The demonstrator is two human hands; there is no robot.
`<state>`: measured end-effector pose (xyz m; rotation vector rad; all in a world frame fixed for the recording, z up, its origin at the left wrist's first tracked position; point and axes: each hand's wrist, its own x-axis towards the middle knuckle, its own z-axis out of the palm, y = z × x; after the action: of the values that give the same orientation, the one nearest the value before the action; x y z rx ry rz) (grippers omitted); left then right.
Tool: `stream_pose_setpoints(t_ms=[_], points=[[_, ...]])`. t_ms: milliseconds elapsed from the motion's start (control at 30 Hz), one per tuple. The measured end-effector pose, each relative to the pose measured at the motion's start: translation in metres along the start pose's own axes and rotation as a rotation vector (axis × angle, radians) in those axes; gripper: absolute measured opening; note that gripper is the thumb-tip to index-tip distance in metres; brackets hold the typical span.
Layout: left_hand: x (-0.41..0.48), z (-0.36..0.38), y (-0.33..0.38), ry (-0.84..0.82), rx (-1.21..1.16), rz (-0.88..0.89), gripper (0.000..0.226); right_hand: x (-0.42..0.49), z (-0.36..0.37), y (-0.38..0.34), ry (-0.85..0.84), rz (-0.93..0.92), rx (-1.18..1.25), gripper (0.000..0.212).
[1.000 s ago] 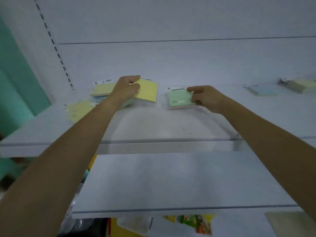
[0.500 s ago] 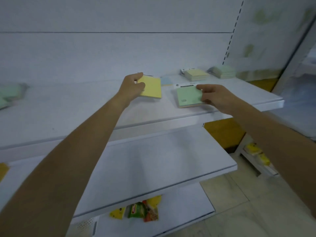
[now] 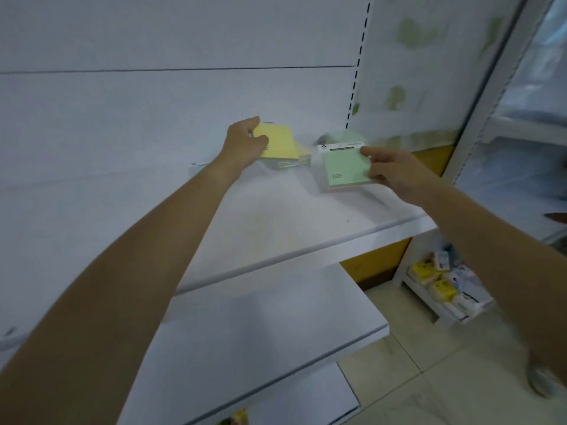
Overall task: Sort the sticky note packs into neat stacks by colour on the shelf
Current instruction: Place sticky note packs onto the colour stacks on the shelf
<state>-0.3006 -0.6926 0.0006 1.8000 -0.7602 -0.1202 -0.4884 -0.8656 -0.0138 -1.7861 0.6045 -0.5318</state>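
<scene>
Head view: left hand (image 3: 245, 145) grips a yellow pack (image 3: 277, 145), held over the yellow stack (image 3: 302, 156) just right of that hand. Right hand (image 3: 395, 173) pinches a green pack (image 3: 346, 167) by its right edge, close to the shelf (image 3: 306, 225). Judgement: lower each flat, square the edges, and release only once seated.

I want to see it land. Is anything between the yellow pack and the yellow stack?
Nothing visible. The left hand holds the yellow pack directly over the yellow stack, with no other thing between them.

Dim bluish light, motion blur, wide-angle edge distortion
</scene>
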Motion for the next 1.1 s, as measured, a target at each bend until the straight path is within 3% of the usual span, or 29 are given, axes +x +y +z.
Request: stream_pose_setpoints(t_ms=[100, 200, 267, 367, 500, 600, 733, 867, 933, 1000, 1100], points=[[0.029, 0.017, 0.001, -0.040, 0.043, -0.032, 0.043, 0.035, -0.013, 0.003, 0.023, -0.015, 0.010, 0.050], [0.054, 0.034, -0.005, -0.041, 0.080, -0.057, 0.016, 0.067, -0.024, 0.010, 0.037, -0.029, 0.015, 0.051], [0.063, 0.043, -0.008, -0.037, 0.103, -0.072, 0.029, 0.087, -0.033, 0.014, 0.056, -0.036, 0.017, 0.050], [0.068, 0.051, -0.012, -0.007, 0.199, -0.081, 0.019, 0.113, -0.044, 0.013, 0.101, -0.050, 0.004, 0.047], [0.070, 0.059, -0.015, 0.025, 0.387, -0.159, 0.042, 0.140, -0.055, 0.008, 0.050, -0.057, 0.073, 0.047], [0.065, 0.063, -0.013, -0.042, 0.454, -0.250, 0.064, 0.150, -0.058, 0.007, -0.001, -0.052, 0.109, 0.047], [0.063, 0.067, -0.017, -0.041, 0.516, -0.318, 0.063, 0.158, -0.058, 0.008, -0.044, -0.074, 0.091, 0.047], [0.051, 0.084, -0.010, 0.169, 0.710, 0.010, 0.043, 0.170, -0.058, 0.011, -0.061, -0.079, 0.002, 0.047], [0.036, 0.097, 0.001, 0.073, 0.716, 0.216, 0.048, 0.175, -0.057, 0.011, -0.077, -0.078, -0.025, 0.045], [0.023, 0.112, 0.009, -0.143, 0.733, 0.327, 0.046, 0.181, -0.058, 0.011, -0.080, -0.087, -0.055, 0.044], [0.007, 0.135, 0.005, -0.387, 0.831, 0.272, 0.044, 0.189, -0.060, 0.015, -0.050, -0.106, -0.155, 0.039]])
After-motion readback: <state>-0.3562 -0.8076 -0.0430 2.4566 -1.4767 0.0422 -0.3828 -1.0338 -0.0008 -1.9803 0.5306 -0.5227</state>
